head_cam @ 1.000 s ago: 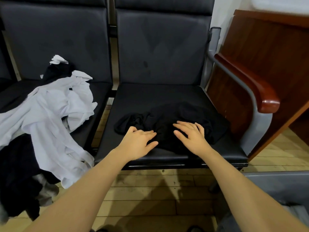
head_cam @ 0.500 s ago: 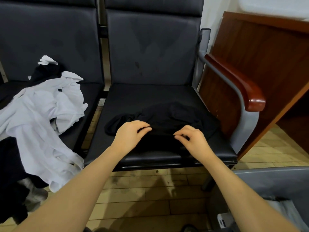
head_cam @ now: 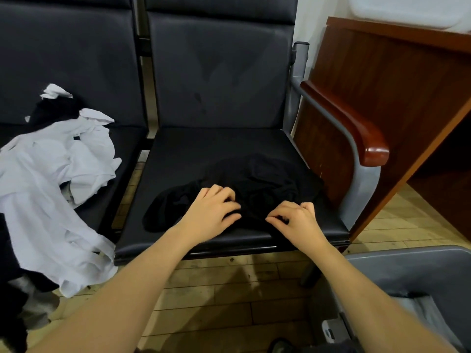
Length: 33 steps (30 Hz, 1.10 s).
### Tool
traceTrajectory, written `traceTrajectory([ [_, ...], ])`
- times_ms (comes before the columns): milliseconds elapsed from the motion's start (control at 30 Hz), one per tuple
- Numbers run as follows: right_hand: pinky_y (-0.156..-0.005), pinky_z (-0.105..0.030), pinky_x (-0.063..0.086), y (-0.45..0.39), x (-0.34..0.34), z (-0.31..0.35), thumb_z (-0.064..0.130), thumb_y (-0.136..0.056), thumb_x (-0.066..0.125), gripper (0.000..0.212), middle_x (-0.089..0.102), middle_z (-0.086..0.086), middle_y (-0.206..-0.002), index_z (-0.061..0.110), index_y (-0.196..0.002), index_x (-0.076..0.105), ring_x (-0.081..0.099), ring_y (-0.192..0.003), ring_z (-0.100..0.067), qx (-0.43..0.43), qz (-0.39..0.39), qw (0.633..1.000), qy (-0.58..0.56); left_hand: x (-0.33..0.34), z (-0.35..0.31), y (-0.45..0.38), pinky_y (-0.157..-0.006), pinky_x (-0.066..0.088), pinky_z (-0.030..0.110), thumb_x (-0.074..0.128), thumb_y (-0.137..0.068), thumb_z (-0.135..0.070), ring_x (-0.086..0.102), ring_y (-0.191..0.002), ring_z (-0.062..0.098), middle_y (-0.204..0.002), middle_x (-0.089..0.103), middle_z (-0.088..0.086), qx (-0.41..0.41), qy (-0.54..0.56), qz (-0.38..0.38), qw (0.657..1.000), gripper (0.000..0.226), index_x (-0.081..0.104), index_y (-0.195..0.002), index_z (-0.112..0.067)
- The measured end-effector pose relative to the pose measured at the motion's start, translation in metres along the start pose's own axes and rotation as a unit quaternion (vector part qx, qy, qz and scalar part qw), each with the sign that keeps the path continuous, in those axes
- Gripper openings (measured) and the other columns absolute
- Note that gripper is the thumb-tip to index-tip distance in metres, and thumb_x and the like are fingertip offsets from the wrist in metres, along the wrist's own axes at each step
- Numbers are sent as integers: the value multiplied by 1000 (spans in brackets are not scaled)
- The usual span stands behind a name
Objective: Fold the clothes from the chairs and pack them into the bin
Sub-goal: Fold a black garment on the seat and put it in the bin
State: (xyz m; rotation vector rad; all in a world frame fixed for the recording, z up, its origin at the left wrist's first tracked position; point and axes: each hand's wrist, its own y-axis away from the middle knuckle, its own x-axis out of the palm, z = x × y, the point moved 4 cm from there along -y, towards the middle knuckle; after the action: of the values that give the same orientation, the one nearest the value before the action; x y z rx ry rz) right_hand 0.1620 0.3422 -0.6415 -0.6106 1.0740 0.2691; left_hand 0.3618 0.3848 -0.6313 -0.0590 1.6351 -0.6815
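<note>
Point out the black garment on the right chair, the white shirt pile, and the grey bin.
black garment point(head_cam: 270, 179), head view, on its crumpled middle.
white shirt pile point(head_cam: 51, 179), head view, on the main bunched fabric.
grey bin point(head_cam: 413, 271), head view, on its near wall.

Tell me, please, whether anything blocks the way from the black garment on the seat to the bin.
Nothing visible does. The black garment lies under both hands, and the grey bin stands open just right of the seat.

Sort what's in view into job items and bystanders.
Job: black garment, pinched by left hand and right hand; white clothes; grey bin.
Bystanders: wooden armrest, wooden desk.
</note>
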Motion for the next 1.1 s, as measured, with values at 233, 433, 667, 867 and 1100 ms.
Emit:
traceTrajectory([
  [233,-82,-25,12,10,0,2,53,-84,61,30,61,17,-103,33,-103,71,56,-89,-5,-22,-5,999,42,6,3,11,-77,25,28,56,-81,-47,60,-72,14,-72,60,-13,-14,-2,19,1000,28,70,-73,-24],
  [433,-83,-25,15,16,2,7,54,-81,49,29,59,14,-97,32,-95,62,58,-82,-9,-47,-25,997,48,10,6,17,-86,17,26,33,-78,-65,54,-94,12,-92,60,-14,-16,60,42,997,56,71,-96,-28],
  [667,-86,-30,21,19,8,5,49,-85,43,36,55,9,-93,30,-94,72,41,-90,-8,-78,-47,991,101,12,7,22,-88,17,25,37,-79,-63,54,-95,12,-94,60,-12,-6,69,54,996,53,71,-97,-26],
  [867,-83,-28,22,19,14,20,28,-81,55,9,58,9,-86,23,-82,63,54,-82,-12,-89,-36,990,101,15,-12,16,-74,28,26,71,-78,-36,57,-67,14,-72,58,-8,17,14,19,1000,18,65,-75,-19],
  [1100,-93,-36,38,4,-23,-2,12,-98,47,16,54,11,-87,28,-103,48,51,-94,-20,124,-82,969,-198,-17,-21,-19,-82,45,34,62,-87,-37,58,-80,9,-87,58,-12,-120,243,-64,960,23,67,-93,-16],
])
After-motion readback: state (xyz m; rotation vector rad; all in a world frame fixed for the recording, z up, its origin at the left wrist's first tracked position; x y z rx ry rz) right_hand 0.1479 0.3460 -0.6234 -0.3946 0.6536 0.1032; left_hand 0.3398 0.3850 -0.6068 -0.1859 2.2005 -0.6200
